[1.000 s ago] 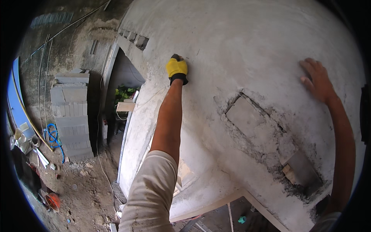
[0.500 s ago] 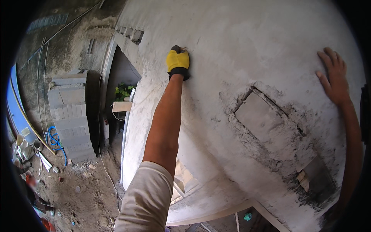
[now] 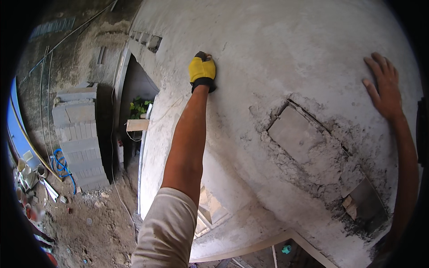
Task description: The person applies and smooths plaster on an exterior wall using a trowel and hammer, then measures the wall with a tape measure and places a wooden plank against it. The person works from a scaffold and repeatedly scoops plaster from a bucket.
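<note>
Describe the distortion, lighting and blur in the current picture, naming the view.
Head view: blue panel looks bent near the left edge; head view: upper wall softly lit, dark shadow beside the blocks; head view: glove fairly sharp, small lower-left patch blurred.

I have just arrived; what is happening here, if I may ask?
A person reaches out to a gray wall. The left hand, in a yellow glove, is curled against it; whether it holds anything cannot be seen. The bare right hand is open and seems to rest on the wall. Lower in the view is a rough, chipped patch, and gray blocks stand stacked at the left.
</note>
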A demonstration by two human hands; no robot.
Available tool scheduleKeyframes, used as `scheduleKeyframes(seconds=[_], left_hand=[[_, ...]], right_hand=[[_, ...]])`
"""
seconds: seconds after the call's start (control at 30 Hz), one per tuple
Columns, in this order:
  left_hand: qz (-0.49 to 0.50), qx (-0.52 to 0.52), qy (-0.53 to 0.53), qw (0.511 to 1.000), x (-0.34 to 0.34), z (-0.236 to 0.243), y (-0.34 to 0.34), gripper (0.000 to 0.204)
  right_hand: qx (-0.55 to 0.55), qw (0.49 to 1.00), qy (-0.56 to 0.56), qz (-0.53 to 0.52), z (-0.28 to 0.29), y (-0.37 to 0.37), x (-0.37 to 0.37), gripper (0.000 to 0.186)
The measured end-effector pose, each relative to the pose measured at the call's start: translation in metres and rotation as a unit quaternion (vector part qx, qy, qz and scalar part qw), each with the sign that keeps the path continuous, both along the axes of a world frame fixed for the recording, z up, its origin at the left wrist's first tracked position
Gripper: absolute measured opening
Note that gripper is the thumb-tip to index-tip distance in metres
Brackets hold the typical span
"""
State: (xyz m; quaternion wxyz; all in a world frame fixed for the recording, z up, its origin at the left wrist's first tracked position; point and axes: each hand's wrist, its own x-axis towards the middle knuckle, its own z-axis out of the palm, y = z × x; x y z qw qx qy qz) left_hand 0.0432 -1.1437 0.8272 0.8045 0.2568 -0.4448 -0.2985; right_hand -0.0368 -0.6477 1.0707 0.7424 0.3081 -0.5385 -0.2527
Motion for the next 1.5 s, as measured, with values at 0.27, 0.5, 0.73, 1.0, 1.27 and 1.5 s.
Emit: scheduleKeyframes(seconds=[0.27, 0.5, 0.73, 1.0, 1.27, 1.5], left_hand=[[0.027, 0.039, -0.019, 0.999, 0.003, 0.003, 0.015, 0.018], [0.033, 0.048, -0.044, 0.997, -0.002, 0.005, 0.021, 0.025], [0.195, -0.04, -0.242, 0.95, -0.003, -0.004, -0.024, 0.037], [0.108, -0.047, -0.114, 0.987, 0.033, -0.029, 0.05, 0.026], [-0.15, -0.32, -0.243, 0.903, 0.174, -0.081, 0.348, 0.009], [-0.232, -0.333, -0.31, 0.86, 0.284, -0.08, 0.454, 0.021]], right_hand=[[0.004, 1.0, -0.004, 0.017, -0.002, -0.003, 0.0, 0.051], [0.031, 0.999, 0.037, 0.018, 0.004, 0.006, -0.01, 0.05], [0.11, 0.981, 0.028, 0.157, -0.018, -0.011, 0.02, 0.041], [0.103, 0.982, -0.051, 0.149, -0.006, -0.007, 0.024, 0.046], [0.112, 0.915, -0.167, 0.351, -0.079, 0.027, 0.054, 0.028], [0.35, 0.588, -0.378, 0.624, -0.213, 0.087, 0.199, 0.029]])
